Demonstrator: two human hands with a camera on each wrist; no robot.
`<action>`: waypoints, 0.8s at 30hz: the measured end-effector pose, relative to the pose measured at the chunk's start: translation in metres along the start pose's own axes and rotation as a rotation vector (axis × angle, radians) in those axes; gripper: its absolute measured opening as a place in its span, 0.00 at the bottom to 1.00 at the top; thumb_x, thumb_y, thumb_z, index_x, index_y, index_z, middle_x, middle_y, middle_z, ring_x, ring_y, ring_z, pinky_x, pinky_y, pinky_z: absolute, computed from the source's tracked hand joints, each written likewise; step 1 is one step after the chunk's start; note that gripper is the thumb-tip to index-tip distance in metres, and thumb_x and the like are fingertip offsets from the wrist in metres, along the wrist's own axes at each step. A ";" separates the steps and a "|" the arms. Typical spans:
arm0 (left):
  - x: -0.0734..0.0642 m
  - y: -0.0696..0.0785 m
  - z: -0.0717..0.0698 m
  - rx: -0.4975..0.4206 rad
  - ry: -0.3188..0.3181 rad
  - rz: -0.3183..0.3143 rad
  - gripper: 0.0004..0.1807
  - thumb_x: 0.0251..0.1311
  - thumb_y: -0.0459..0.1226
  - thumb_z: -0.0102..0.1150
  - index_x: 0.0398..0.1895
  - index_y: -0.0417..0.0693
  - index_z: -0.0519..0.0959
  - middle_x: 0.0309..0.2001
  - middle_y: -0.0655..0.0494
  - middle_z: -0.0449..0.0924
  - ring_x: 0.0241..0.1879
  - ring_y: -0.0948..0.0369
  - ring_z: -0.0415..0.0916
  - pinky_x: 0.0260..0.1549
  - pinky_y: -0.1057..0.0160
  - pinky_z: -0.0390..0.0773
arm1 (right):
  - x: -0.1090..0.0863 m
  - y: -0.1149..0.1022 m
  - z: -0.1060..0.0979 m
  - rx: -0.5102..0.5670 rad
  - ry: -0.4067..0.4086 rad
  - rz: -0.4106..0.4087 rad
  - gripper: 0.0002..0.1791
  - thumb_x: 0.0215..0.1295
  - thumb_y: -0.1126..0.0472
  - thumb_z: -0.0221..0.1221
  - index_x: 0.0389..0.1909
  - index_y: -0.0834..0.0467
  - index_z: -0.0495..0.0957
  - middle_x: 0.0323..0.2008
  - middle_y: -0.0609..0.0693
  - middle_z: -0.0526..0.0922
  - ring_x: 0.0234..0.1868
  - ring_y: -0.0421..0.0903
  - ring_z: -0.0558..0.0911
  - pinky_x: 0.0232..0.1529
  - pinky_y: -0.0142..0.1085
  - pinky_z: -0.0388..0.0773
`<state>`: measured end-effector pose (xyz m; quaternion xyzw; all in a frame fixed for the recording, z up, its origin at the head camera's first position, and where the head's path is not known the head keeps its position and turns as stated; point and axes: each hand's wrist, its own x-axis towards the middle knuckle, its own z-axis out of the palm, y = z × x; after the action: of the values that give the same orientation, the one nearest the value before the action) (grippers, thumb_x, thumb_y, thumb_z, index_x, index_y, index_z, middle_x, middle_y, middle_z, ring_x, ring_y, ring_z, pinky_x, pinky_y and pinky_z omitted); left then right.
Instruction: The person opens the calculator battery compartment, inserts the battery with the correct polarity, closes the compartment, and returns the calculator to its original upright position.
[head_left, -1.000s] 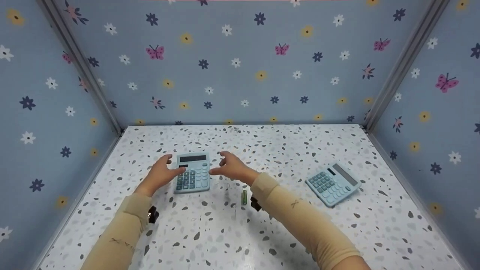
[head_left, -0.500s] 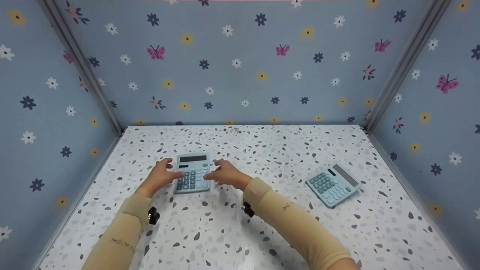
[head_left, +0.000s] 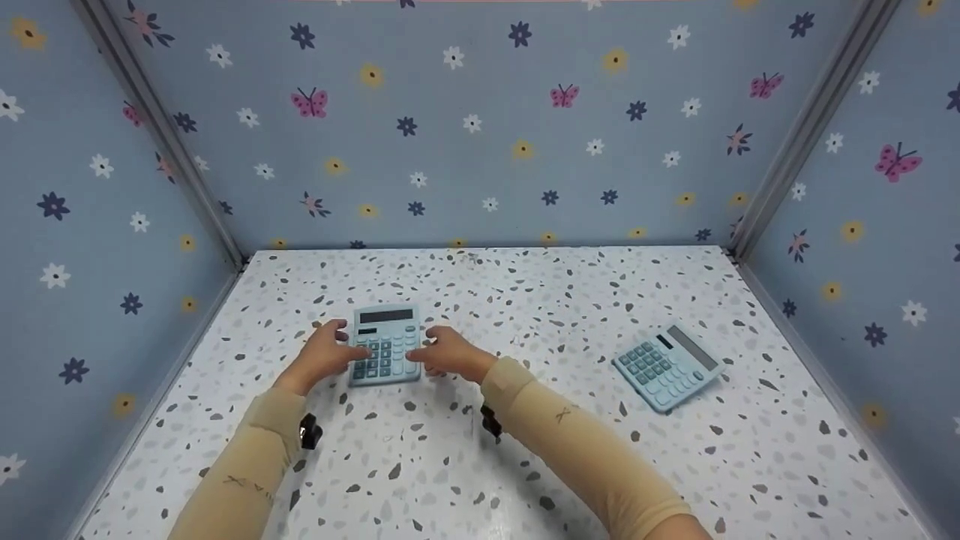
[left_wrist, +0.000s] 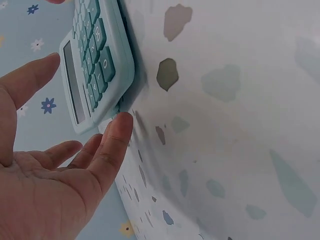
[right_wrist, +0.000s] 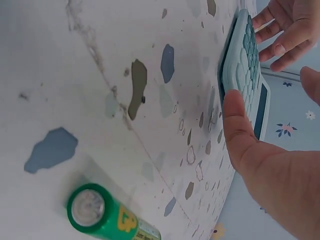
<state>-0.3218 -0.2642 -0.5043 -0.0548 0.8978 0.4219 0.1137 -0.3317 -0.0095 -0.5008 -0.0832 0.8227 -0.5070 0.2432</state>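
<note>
A light blue calculator point(head_left: 386, 345) lies flat on the speckled table, its display toward the back wall. At its left edge is my left hand point(head_left: 321, 354), thumb over the keys and fingers alongside. My right hand point(head_left: 454, 352) is at the right edge, its thumb also over the keys in the head view. In the left wrist view, the thumb point(left_wrist: 35, 75) is spread apart from the fingers, and a fingertip is close to the calculator's lower edge point(left_wrist: 122, 75). In the right wrist view, a fingertip point(right_wrist: 234, 102) meets or nearly meets the calculator's side point(right_wrist: 229, 75).
A second light blue calculator point(head_left: 667, 367) lies turned at an angle on the right of the table. A green battery point(right_wrist: 102, 212) lies on the tabletop near the right wrist; the right arm hides it in the head view. Flowered walls point(head_left: 480, 150) enclose the table.
My right hand has moved left and slightly nearer to me, up to the calculator's right edge. The left hand has lowered slightly along the left edge. The right sleeve now covers the battery.
</note>
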 end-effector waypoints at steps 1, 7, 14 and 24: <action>0.000 0.000 0.000 -0.005 0.000 0.000 0.52 0.70 0.43 0.68 0.85 0.28 0.50 0.78 0.24 0.61 0.73 0.33 0.71 0.69 0.40 0.79 | 0.001 0.000 0.000 0.002 0.002 0.000 0.42 0.76 0.53 0.68 0.81 0.69 0.62 0.68 0.64 0.80 0.51 0.53 0.90 0.60 0.46 0.86; 0.003 -0.003 0.003 -0.030 -0.016 0.000 0.53 0.70 0.44 0.69 0.85 0.27 0.50 0.78 0.25 0.62 0.74 0.34 0.69 0.72 0.40 0.76 | 0.007 0.001 0.004 -0.015 -0.003 0.009 0.34 0.81 0.58 0.60 0.79 0.71 0.64 0.52 0.60 0.87 0.46 0.50 0.89 0.54 0.43 0.87; 0.005 -0.006 0.005 -0.029 -0.033 -0.006 0.52 0.70 0.41 0.68 0.84 0.23 0.49 0.78 0.24 0.63 0.76 0.35 0.67 0.77 0.39 0.70 | 0.011 0.001 0.008 -0.065 -0.001 0.027 0.31 0.81 0.61 0.56 0.78 0.73 0.66 0.49 0.59 0.87 0.46 0.50 0.89 0.54 0.42 0.87; 0.005 -0.005 0.007 -0.021 -0.051 -0.070 0.45 0.71 0.43 0.67 0.80 0.23 0.60 0.75 0.28 0.69 0.72 0.40 0.73 0.73 0.42 0.75 | 0.012 -0.003 0.012 -0.063 -0.001 0.078 0.23 0.78 0.65 0.57 0.68 0.73 0.77 0.40 0.54 0.85 0.37 0.45 0.85 0.47 0.37 0.88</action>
<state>-0.3246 -0.2615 -0.5136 -0.0763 0.8877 0.4282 0.1508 -0.3369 -0.0246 -0.5067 -0.0592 0.8407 -0.4711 0.2605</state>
